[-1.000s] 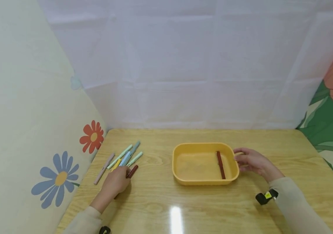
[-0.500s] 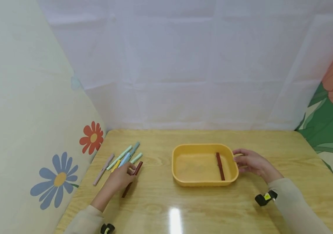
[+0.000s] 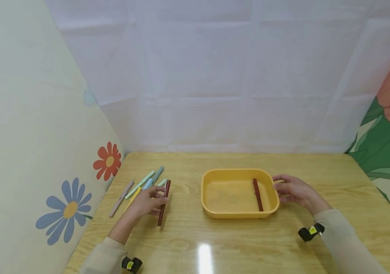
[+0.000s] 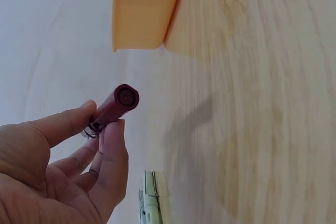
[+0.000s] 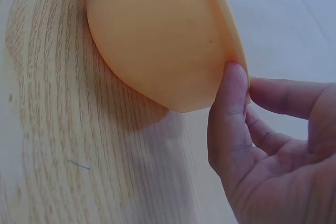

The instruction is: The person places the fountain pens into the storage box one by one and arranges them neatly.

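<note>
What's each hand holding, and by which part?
Left hand: a dark red pen, pinched near its middle. Right hand: the yellow tray, pinched at its rim.

My pen [image 3: 162, 211] at seven o'clock is dark red, the tray [image 3: 237, 214] at five yellow, the tabletop [image 3: 188, 234] at six wood-grained.

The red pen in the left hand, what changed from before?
The left hand has carried the red pen right, toward the tray, and now pinches it above the table. The tray, the other red pen inside, the right hand holding the tray and the loose pens look unmoved.
</note>
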Demonstrator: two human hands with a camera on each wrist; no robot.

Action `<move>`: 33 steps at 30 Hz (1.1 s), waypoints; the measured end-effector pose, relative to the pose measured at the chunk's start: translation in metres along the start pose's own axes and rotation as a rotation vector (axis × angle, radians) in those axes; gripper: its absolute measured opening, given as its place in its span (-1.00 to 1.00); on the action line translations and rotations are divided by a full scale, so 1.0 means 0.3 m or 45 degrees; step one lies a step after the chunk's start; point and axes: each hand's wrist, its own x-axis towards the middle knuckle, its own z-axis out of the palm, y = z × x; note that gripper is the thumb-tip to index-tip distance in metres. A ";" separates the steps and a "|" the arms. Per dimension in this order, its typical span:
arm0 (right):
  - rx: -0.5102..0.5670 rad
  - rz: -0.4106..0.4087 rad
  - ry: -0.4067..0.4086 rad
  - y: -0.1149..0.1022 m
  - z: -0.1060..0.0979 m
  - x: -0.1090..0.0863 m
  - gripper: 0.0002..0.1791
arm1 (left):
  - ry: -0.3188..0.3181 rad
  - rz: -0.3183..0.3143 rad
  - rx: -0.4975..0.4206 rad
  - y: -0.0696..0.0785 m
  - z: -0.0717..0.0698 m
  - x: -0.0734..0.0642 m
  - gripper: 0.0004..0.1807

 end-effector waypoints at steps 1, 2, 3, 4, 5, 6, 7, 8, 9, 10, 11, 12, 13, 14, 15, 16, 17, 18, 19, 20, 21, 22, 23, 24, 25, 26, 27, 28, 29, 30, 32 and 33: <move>-0.003 -0.003 -0.002 0.001 0.000 -0.001 -0.47 | -0.002 0.001 -0.022 -0.002 0.002 0.002 -0.47; -0.003 -0.006 -0.004 0.002 0.000 -0.001 -0.47 | -0.005 0.001 -0.045 -0.003 0.004 0.004 -0.45; -0.001 -0.006 -0.003 0.002 0.001 -0.002 -0.46 | -0.005 0.005 -0.063 -0.004 0.006 0.007 -0.44; 0.002 -0.007 -0.002 0.003 0.001 -0.002 -0.47 | -0.009 0.010 -0.076 -0.005 0.009 0.009 -0.43; 0.004 -0.009 -0.004 0.004 0.001 -0.002 -0.46 | -0.012 0.012 -0.092 -0.005 0.011 0.011 -0.42; 0.006 -0.012 -0.008 0.005 0.001 -0.003 -0.46 | -0.015 0.014 -0.114 -0.005 0.014 0.014 -0.43; 0.006 -0.017 -0.013 0.006 0.002 -0.003 -0.46 | -0.018 0.016 -0.128 -0.003 0.017 0.016 -0.44; 0.010 -0.016 -0.011 0.007 0.002 -0.003 -0.45 | -0.025 0.019 -0.143 -0.001 0.019 0.019 -0.44; 0.014 -0.016 -0.010 0.008 0.003 -0.002 -0.45 | -0.029 0.023 -0.152 0.002 0.023 0.021 -0.46; 0.015 -0.018 -0.012 0.009 0.003 -0.002 -0.45 | -0.032 0.024 -0.169 0.006 0.026 0.023 -0.47; 0.015 -0.020 -0.014 0.011 0.002 -0.002 -0.45 | -0.032 0.026 -0.182 0.009 0.030 0.024 -0.48; 0.014 -0.023 -0.017 0.012 0.002 -0.002 -0.45 | -0.033 0.032 -0.190 0.013 0.035 0.026 -0.49; 0.016 -0.024 -0.018 0.012 0.002 -0.001 -0.46 | -0.040 0.049 -0.190 0.017 0.039 0.026 -0.48; 0.018 -0.024 -0.019 0.013 0.001 0.000 -0.46 | -0.041 0.053 -0.198 0.020 0.043 0.028 -0.48; 0.021 -0.026 -0.021 0.013 0.001 0.000 -0.46 | -0.040 0.057 -0.204 0.023 0.048 0.029 -0.48; 0.022 -0.029 -0.025 0.013 0.001 0.001 -0.46 | -0.040 0.057 -0.216 0.026 0.052 0.029 -0.48; 0.027 -0.030 -0.028 0.013 0.001 0.002 -0.46 | -0.044 0.061 -0.224 0.028 0.055 0.031 -0.47; 0.031 -0.033 -0.033 0.012 0.001 0.003 -0.46 | -0.047 0.063 -0.233 0.029 0.058 0.032 -0.46; 0.035 -0.036 -0.035 0.011 0.001 0.004 -0.45 | -0.053 0.064 -0.243 0.031 0.061 0.033 -0.44; 0.038 -0.039 -0.039 0.010 0.001 0.004 -0.45 | -0.054 0.054 -0.256 0.032 0.064 0.035 -0.44; 0.040 -0.044 -0.042 0.010 0.000 0.004 -0.45 | -0.061 0.055 -0.261 0.034 0.066 0.036 -0.43; 0.042 -0.047 -0.045 0.009 0.000 0.004 -0.45 | -0.070 0.056 -0.267 0.034 0.068 0.037 -0.42; 0.047 -0.048 -0.045 0.009 -0.001 0.005 -0.46 | -0.080 0.058 -0.271 0.035 0.071 0.039 -0.41; 0.046 -0.050 -0.046 0.008 -0.001 0.004 -0.46 | -0.088 0.059 -0.270 0.037 0.073 0.039 -0.40; 0.048 -0.050 -0.046 0.008 -0.002 0.004 -0.46 | -0.098 0.060 -0.272 0.040 0.075 0.040 -0.40; 0.049 -0.051 -0.049 0.008 -0.003 0.004 -0.47 | -0.104 0.060 -0.274 0.044 0.078 0.040 -0.40; 0.051 -0.050 -0.050 0.009 -0.003 0.004 -0.47 | -0.110 0.063 -0.276 0.048 0.080 0.040 -0.39; 0.055 -0.051 -0.052 0.010 -0.004 0.003 -0.48 | -0.114 0.066 -0.279 0.052 0.083 0.041 -0.39; 0.059 -0.052 -0.054 0.010 -0.005 0.003 -0.49 | -0.112 0.066 -0.285 0.056 0.086 0.041 -0.39; 0.063 -0.053 -0.057 0.011 -0.006 0.002 -0.50 | -0.107 0.065 -0.287 0.061 0.091 0.042 -0.39; 0.069 -0.055 -0.059 0.012 -0.007 0.002 -0.51 | -0.099 0.066 -0.293 0.072 0.100 0.045 -0.39; 0.072 -0.056 -0.059 0.013 -0.007 0.002 -0.51 | -0.094 0.068 -0.295 0.076 0.105 0.047 -0.40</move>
